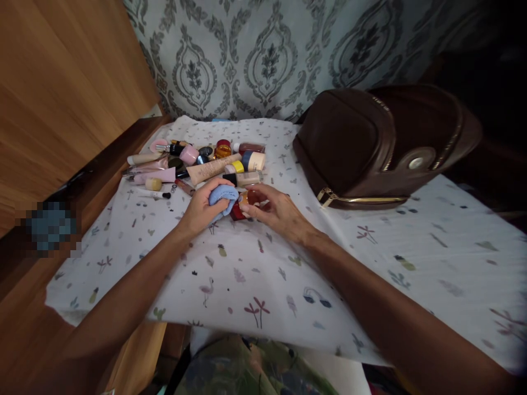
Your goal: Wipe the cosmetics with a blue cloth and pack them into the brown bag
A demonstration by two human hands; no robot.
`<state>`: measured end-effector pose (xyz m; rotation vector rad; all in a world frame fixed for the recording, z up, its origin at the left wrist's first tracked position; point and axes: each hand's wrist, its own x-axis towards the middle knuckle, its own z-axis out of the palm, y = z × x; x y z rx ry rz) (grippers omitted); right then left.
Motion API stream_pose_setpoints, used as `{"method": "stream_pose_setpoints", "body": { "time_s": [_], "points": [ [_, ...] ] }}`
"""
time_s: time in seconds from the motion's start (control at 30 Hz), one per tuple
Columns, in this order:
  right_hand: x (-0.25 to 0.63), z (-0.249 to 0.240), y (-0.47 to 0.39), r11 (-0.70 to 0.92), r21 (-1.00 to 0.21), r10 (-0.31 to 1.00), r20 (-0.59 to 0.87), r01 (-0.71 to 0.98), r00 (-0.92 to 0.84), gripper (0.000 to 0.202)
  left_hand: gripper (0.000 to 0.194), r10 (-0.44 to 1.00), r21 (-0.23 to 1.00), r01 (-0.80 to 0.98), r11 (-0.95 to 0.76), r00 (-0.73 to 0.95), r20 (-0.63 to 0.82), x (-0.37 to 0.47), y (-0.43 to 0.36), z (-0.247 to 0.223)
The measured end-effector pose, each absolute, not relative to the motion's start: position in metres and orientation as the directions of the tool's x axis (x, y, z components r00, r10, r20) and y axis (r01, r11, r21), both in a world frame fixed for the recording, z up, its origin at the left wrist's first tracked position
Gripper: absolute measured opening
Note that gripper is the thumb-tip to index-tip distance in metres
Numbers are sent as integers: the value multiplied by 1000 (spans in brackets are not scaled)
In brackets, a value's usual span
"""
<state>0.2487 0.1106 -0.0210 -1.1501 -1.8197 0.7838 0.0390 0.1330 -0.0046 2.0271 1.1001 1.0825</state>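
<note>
My left hand (200, 208) is closed around a folded light-blue cloth (223, 195). The fingers of my right hand (278, 211) grip a small amber-and-red jar (247, 199), whose red part lies against the cloth. Part of the jar is hidden by my fingers. Just beyond my hands lie cosmetics: a beige tube (212, 168), a foundation bottle (249, 178), a cream jar with a dark-blue band (253, 161) and an amber jar with a red lid (223, 148). To their left are a pink-capped jar (189, 154) and a lilac tube (156, 175).
A dark brown bag (349, 148) with gold zips stands on the right of the patterned white cloth (255, 269) covering the table. Wooden panelling (74, 82) rises at the left, and patterned wallpaper (230, 60) lies behind the table.
</note>
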Motion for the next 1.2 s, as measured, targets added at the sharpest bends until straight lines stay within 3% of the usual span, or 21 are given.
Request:
{"method": "stream_pose_setpoints", "body": {
  "time_s": [0.27, 0.57, 0.97, 1.07, 1.2],
  "points": [
    [250, -15, 108, 329, -866, 938, 252, 376, -240, 41, 25, 902, 817, 390, -425, 258, 346, 38, 135, -7],
    [255, -19, 112, 522, -778, 844, 410, 349, -346, 51, 39, 905, 825, 373, -424, 222, 364, 36, 141, -15],
    [258, -13, 109, 643, -714, 737, 477, 278, -479, 47, 22, 900, 835, 351, -424, 263, 347, 39, 135, -8],
    [256, -15, 108, 596, -761, 767, 445, 255, -463, 50, 23, 914, 864, 325, -383, 267, 305, 39, 135, -9],
    [253, -22, 109, 472, -830, 863, 366, 297, -349, 70, 21, 926, 903, 276, -330, 282, 253, 38, 135, -9]
  ]
}}
